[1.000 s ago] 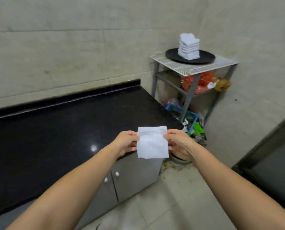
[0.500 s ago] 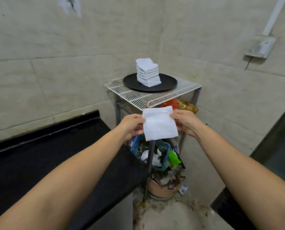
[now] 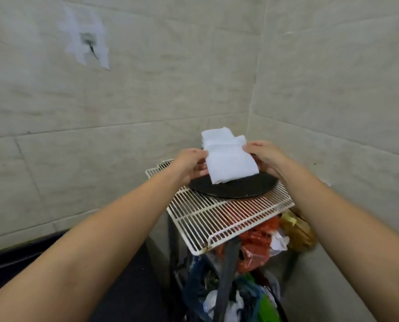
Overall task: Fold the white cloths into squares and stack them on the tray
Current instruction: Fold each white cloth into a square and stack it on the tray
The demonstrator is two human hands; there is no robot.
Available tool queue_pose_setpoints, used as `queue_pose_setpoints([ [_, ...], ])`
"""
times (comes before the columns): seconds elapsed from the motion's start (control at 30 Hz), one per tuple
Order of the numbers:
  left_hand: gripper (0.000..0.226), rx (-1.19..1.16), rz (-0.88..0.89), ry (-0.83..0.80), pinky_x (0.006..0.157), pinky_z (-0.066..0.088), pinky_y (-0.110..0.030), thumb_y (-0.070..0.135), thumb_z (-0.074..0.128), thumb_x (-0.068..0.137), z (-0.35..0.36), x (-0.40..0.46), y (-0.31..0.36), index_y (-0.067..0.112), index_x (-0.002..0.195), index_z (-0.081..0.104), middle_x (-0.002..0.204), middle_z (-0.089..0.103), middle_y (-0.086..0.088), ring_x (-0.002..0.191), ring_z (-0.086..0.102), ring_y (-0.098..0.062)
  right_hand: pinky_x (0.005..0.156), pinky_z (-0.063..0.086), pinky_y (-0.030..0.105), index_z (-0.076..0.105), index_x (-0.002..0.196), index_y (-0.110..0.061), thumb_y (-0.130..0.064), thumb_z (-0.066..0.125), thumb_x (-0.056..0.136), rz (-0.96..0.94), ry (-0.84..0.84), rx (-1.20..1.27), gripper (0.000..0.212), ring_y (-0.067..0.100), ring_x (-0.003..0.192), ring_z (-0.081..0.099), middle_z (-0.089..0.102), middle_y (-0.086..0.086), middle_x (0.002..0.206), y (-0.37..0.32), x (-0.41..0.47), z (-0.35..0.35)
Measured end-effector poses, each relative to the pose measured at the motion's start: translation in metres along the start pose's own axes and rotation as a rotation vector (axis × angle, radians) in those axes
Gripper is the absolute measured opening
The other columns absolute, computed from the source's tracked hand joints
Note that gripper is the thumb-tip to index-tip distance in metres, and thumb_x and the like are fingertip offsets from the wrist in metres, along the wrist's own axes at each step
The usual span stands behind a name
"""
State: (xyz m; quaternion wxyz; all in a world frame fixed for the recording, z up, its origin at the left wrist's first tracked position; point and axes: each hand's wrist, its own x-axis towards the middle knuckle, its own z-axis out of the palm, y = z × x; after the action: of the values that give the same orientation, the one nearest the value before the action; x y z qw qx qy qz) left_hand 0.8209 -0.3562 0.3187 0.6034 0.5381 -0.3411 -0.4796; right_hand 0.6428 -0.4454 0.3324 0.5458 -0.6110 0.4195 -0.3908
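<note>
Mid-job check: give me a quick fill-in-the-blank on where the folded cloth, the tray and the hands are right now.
1. The folded cloth is held by ____ hands.
2. The black round tray sits on a white wire ____.
3. The left hand and right hand hold the cloth in front of the ____ of white cloths.

Missing words: both; rack; stack

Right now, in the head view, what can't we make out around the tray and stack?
- Stack of folded white cloths: only its top shows; the held folded white cloth covers the rest, so no count.
- Round black tray: far half hidden by cloth and hands.
- Left hand, right hand: fingertips hidden behind the cloth.
- Lower shelf clutter: blurred, partly behind the white wire rack.
</note>
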Motion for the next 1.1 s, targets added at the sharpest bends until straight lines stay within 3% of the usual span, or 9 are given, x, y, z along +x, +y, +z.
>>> queue_pose_setpoints([
  [0.07, 0.015, -0.002, 0.034, 0.066, 0.050, 0.055, -0.021, 0.010, 0.051, 0.096, 0.009, 0.034, 0.011, 0.014, 0.082, 0.048, 0.074, 0.054, -0.003, 0.062, 0.054, -0.013, 0.061, 0.048, 0.028, 0.062, 0.083, -0.017, -0.012, 0.061, 0.090, -0.045, -0.037, -0.038, 0.009, 0.016, 0.070, 0.060, 0.065, 0.004, 0.082, -0.009, 0.044, -0.005],
  [0.33, 0.018, -0.010, 0.071, 0.314, 0.042, 0.050, -0.019, 0.010, 0.053, 0.095, 0.031, 0.136, 0.029, 0.013, 0.079, 0.045, 0.074, 0.054, -0.004, 0.062, 0.054, -0.015, 0.049, 0.044, 0.016, 0.062, 0.081, -0.019, -0.014, 0.062, 0.090, -0.089, -0.202, -0.116, 0.010, 0.010, 0.059, 0.055, 0.061, 0.000, 0.074, -0.022, 0.185, -0.011],
  [0.47, 0.019, 0.011, 0.053, 0.393, 0.042, 0.050, -0.019, 0.009, 0.054, 0.094, 0.032, 0.157, 0.021, 0.013, 0.077, 0.046, 0.072, 0.053, -0.004, 0.062, 0.055, -0.016, 0.056, 0.045, 0.021, 0.063, 0.091, -0.018, -0.017, 0.063, 0.090, -0.079, -0.271, -0.148, 0.002, 0.012, 0.065, 0.057, 0.062, -0.001, 0.077, -0.008, 0.217, -0.008],
  [0.63, 0.021, 0.061, 0.023, 0.440, 0.042, 0.051, -0.018, 0.011, 0.056, 0.093, 0.032, 0.164, 0.007, 0.013, 0.075, 0.045, 0.075, 0.055, -0.005, 0.064, 0.057, -0.016, 0.040, 0.043, 0.012, 0.062, 0.101, -0.011, -0.013, 0.060, 0.092, -0.061, -0.323, -0.128, 0.010, 0.012, 0.064, 0.055, 0.060, 0.001, 0.076, 0.010, 0.225, -0.012],
  [0.77, 0.019, 0.097, 0.016, 0.447, 0.046, 0.054, -0.021, 0.015, 0.059, 0.093, 0.033, 0.163, 0.002, 0.012, 0.079, 0.047, 0.079, 0.059, -0.007, 0.066, 0.059, -0.018, 0.040, 0.043, 0.011, 0.061, 0.098, -0.011, -0.012, 0.060, 0.092, -0.070, -0.315, -0.117, 0.007, 0.012, 0.061, 0.053, 0.058, 0.003, 0.074, 0.014, 0.227, -0.014],
  [0.87, 0.017, 0.152, 0.008, 0.459, 0.055, 0.055, -0.026, 0.019, 0.060, 0.092, 0.030, 0.159, 0.000, 0.013, 0.083, 0.046, 0.084, 0.061, -0.007, 0.071, 0.062, -0.018, 0.049, 0.043, 0.021, 0.060, 0.096, -0.013, -0.015, 0.060, 0.091, -0.076, -0.239, -0.113, 0.005, 0.013, 0.062, 0.051, 0.056, 0.004, 0.076, 0.013, 0.230, -0.012],
  [0.97, 0.017, 0.207, 0.019, 0.518, 0.057, 0.054, -0.026, 0.021, 0.059, 0.093, 0.023, 0.145, 0.001, 0.013, 0.085, 0.046, 0.084, 0.055, -0.006, 0.069, 0.058, -0.017, 0.058, 0.039, 0.022, 0.058, 0.084, -0.020, -0.021, 0.060, 0.089, -0.204, -0.112, -0.231, 0.005, 0.016, 0.076, 0.056, 0.059, 0.002, 0.089, 0.002, 0.229, -0.013],
  [1.03, 0.014, 0.227, 0.031, 0.544, 0.054, 0.056, -0.025, 0.021, 0.057, 0.094, 0.017, 0.129, 0.006, 0.010, 0.095, 0.048, 0.085, 0.053, -0.006, 0.068, 0.056, -0.016, 0.059, 0.038, 0.020, 0.062, 0.092, -0.016, -0.020, 0.060, 0.088, -0.293, -0.090, -0.261, 0.007, 0.017, 0.084, 0.055, 0.060, 0.003, 0.096, -0.009, 0.219, -0.009],
  [1.1, 0.016, 0.235, 0.049, 0.557, 0.055, 0.056, -0.023, 0.021, 0.055, 0.095, 0.011, 0.108, 0.011, 0.008, 0.103, 0.048, 0.083, 0.052, -0.005, 0.068, 0.057, -0.016, 0.059, 0.037, 0.017, 0.063, 0.108, -0.010, -0.020, 0.060, 0.089, -0.396, -0.116, -0.290, 0.022, 0.016, 0.086, 0.053, 0.058, 0.003, 0.097, -0.021, 0.200, 0.001],
])
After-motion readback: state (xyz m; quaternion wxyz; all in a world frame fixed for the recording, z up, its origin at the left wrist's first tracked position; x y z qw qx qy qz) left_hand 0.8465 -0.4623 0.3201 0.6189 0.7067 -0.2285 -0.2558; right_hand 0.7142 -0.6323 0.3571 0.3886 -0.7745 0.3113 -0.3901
